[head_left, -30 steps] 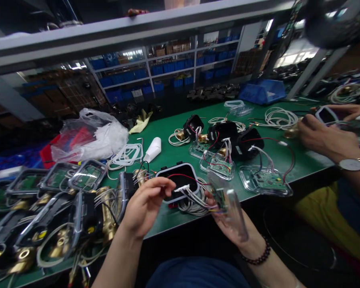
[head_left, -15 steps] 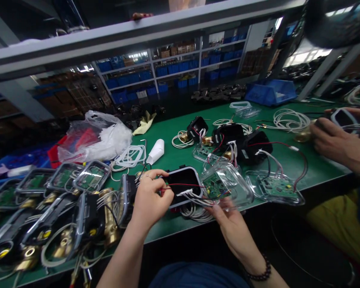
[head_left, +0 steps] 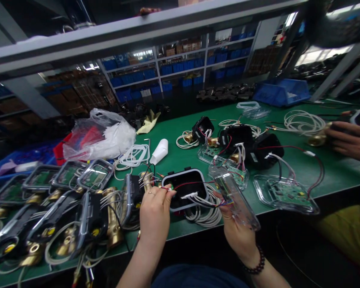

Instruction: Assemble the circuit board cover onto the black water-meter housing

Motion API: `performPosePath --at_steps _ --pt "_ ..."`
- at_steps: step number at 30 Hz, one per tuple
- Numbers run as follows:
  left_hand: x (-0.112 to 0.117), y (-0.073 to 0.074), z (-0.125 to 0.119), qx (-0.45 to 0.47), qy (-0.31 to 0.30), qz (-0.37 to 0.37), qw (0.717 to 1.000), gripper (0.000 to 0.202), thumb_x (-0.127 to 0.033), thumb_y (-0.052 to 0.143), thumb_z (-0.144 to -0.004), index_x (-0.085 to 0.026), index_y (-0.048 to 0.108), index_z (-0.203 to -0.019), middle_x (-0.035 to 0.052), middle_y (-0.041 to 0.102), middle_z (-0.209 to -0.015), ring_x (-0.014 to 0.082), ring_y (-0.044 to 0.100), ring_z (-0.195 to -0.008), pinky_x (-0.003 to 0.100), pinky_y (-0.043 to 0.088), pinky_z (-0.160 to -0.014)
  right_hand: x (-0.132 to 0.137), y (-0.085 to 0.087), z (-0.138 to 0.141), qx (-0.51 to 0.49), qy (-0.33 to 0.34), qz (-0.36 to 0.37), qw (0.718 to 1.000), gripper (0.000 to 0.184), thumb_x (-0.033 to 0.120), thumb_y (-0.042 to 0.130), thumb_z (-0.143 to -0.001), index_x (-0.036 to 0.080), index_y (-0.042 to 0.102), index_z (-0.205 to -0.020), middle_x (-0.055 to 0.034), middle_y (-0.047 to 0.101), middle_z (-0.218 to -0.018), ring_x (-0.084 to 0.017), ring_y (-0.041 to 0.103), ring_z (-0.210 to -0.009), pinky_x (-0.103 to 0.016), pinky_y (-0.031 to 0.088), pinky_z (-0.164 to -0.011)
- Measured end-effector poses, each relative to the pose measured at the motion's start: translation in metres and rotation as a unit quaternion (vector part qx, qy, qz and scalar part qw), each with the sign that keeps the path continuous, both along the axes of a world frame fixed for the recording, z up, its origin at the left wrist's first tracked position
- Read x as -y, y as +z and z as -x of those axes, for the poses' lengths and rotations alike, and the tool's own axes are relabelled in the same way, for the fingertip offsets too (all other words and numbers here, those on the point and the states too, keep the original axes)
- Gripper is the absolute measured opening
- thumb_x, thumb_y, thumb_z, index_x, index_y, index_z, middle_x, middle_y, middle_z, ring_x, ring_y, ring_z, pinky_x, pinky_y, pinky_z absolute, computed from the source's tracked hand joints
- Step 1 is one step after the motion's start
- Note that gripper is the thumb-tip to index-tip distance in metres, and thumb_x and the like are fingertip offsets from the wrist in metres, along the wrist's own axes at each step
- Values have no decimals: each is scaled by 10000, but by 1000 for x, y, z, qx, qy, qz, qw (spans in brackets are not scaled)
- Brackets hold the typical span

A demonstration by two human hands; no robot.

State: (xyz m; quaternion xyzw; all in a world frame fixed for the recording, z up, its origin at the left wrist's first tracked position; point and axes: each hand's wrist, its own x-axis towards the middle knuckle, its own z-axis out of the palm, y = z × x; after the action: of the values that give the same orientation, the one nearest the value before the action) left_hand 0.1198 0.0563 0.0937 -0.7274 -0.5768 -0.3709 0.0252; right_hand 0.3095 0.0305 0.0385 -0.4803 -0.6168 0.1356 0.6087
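My left hand (head_left: 155, 211) pinches a thin red wire at the left rim of a black housing with a white gasket edge (head_left: 186, 186), which lies on the green bench mat (head_left: 180, 154). My right hand (head_left: 238, 230) holds a clear plastic cover with a green circuit board inside (head_left: 234, 196), tilted on edge just right of the housing. A white connector with several coloured wires (head_left: 198, 198) runs from the board to the housing. A coil of white cable (head_left: 205, 216) lies under the housing.
Finished black-and-brass units with clear covers (head_left: 57, 208) crowd the left. More open units (head_left: 237, 144) and a clear cover with its board (head_left: 285, 194) lie right. A plastic bag (head_left: 100, 134), a white tube (head_left: 159, 151) and a blue bin (head_left: 282, 91) sit behind. Another person's hand (head_left: 352, 140) works far right.
My right hand has turned the clear cover from lying flat to standing on edge. My left hand stays at the housing's left rim, fingers closed on the wire.
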Motion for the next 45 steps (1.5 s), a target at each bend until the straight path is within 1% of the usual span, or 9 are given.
performPosePath --at_steps 5,8,10,14,20,23,27,31,45 --pt "-10 -10 -9 -96 71 -60 991 306 -360 519 -840 -176 636 -626 37 528 -602 167 492 -640 304 391 -652 1 -6 2 -51 -1 40 998 436 284 479 -889 223 411 -1315 -101 519 -1243 -243 528 -1091 -403 477 -914" --pt "-14 -16 -15 -25 109 -95 989 241 -349 577 -798 -166 580 -639 53 542 -694 191 523 -738 345 416 -739 2 -13 0 -82 -3 60 995 457 308 507 -878 205 410 -1313 -106 602 -1109 -222 591 -982 -349 500 -865" --pt "-16 -20 -17 51 118 -96 987 170 -321 584 -786 -151 574 -793 107 583 -903 229 542 -931 375 430 -827 2 -17 -2 -73 2 55 996 442 337 488 -889 211 423 -1307 -101 590 -1132 -221 576 -1014 -337 482 -888" --pt "-20 -24 -17 134 73 45 987 384 -241 463 -841 -133 461 -1209 153 566 -1185 235 555 -1074 374 454 -882 2 -15 -4 -17 0 25 1000 415 378 419 -914 231 440 -1301 -87 519 -1244 -235 506 -1121 -353 446 -940" --pt "-17 -13 -8 192 9 175 966 439 -183 412 -819 -129 492 -1247 115 557 -1242 209 518 -1153 356 409 -989 3 8 -2 24 74 -29 997 522 156 430 -885 324 319 -1366 -30 387 -1370 -239 402 -1222 -433 403 -996" --pt "-8 -12 -4 222 -25 192 956 457 -197 439 -810 -141 491 -1260 90 548 -1257 190 503 -1171 331 384 -1019 11 25 -6 162 113 -85 977 588 83 406 -854 342 302 -1372 -25 351 -1388 -269 312 -1275 -540 319 -1024" --pt "4 -22 0 192 -73 161 965 440 -238 425 -849 -159 467 -1280 72 551 -1256 175 513 -1159 299 413 -990 21 48 -9 367 101 -155 912 414 134 360 -893 278 496 -1256 -41 477 -1290 -259 330 -1265 -520 285 -1046" --pt "7 -33 0 157 -75 104 979 393 -220 412 -871 -183 480 -1256 52 555 -1255 151 511 -1161 262 430 -969 16 61 -6 455 106 -190 863 346 178 332 -931 255 623 -1102 -18 537 -1231 -248 338 -1257 -459 265 -1067" --pt "5 -42 -1 117 -100 11 988 399 -88 402 -848 -172 450 -1236 75 592 -1194 119 541 -1116 231 446 -956 5 53 -10 487 100 -167 851 344 151 355 -918 276 641 -1065 -20 562 -1199 -251 321 -1269 -432 195 -1092"
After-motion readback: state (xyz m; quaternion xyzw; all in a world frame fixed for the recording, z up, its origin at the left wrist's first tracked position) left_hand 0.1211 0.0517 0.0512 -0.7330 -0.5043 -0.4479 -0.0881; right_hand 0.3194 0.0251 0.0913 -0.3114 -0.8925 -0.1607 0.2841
